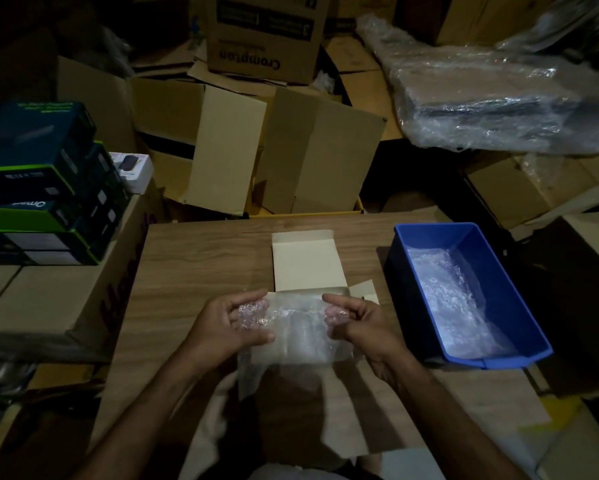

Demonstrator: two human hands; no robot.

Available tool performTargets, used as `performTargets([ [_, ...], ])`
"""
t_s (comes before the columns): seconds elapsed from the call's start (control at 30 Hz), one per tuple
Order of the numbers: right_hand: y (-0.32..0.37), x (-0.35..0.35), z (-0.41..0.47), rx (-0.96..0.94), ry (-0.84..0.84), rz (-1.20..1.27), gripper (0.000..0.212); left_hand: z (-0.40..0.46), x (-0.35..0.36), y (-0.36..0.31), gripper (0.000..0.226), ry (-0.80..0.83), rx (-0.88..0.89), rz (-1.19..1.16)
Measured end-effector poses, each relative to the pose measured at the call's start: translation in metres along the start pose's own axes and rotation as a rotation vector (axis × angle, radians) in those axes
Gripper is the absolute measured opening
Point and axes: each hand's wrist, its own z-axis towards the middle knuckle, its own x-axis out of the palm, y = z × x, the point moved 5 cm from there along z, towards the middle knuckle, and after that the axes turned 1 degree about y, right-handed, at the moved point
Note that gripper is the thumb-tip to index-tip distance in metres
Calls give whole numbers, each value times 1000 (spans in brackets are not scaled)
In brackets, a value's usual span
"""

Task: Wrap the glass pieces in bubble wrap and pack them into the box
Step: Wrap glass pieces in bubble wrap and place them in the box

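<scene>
Both your hands hold one bubble wrap bundle (292, 327) above the table's (194, 258) middle: your left hand (227, 325) and right hand (358, 325) each curl round an end. Whether glass sits inside, you cannot tell. Wrapping looks nearly done; packing remains, since the small open box (305, 261) lies just beyond. More wrap fills the blue bin (471, 244) at the right edge.

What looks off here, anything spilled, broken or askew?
Nothing spilled or visibly broken. Both hands, left hand and right hand, hold the bubble wrap over the wooden table; the small open box lies flat behind it. The blue bin sits slightly skewed. Flattened cartons lie in a loose heap behind the table.
</scene>
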Motion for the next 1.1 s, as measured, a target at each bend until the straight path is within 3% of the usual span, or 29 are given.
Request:
performTargets([
  [0.1, 5, -2, -5, -95, 2, -168, 58, 0, -1, -8, 73, -56, 6, 275],
  [0.2, 15, 1, -7, -268, -90, -527, 29, 0, -2, -17, 35, -135, 75, 629],
  [0.27, 22, 0, -6, -353, -83, -605, 5, -2, -3, -22, 11, -133, 138, 713],
  [0.3, 23, -3, -5, -356, -45, -618, 4, -2, -4, -23, 8, -108, 169, 726],
  [0.37, 22, -13, -4, -247, 63, -511, 7, -2, -4, -25, 11, -23, 155, 518],
  [0.43, 18, -16, -8, -114, 159, -256, 10, -3, 1, -24, 22, 55, 50, 104],
  [0.57, 15, -9, -11, -172, 8, 27, 19, -2, 17, -9, 34, -28, -46, -188],
  [0.63, 7, -7, -12, -122, -81, 87, 34, -1, 16, 3, 42, -171, -90, -173],
  [0.73, -4, -11, -17, -138, -10, 140, 57, 0, 10, 11, 53, -247, -10, -95],
  [0.8, -6, -15, -20, -191, 23, 69, 63, 1, 7, 15, 49, -183, 31, -133],
  [0.93, -6, -18, -17, -266, 81, -103, 46, -3, 8, 17, 60, 80, 31, -196],
  [1.03, -9, -15, -14, -250, 96, -189, 55, -5, 9, 14, 72, 92, -21, 47],
  [1.1, -8, -16, -11, -265, 98, -293, 53, -2, 10, 8, 64, 35, -44, 327],
])
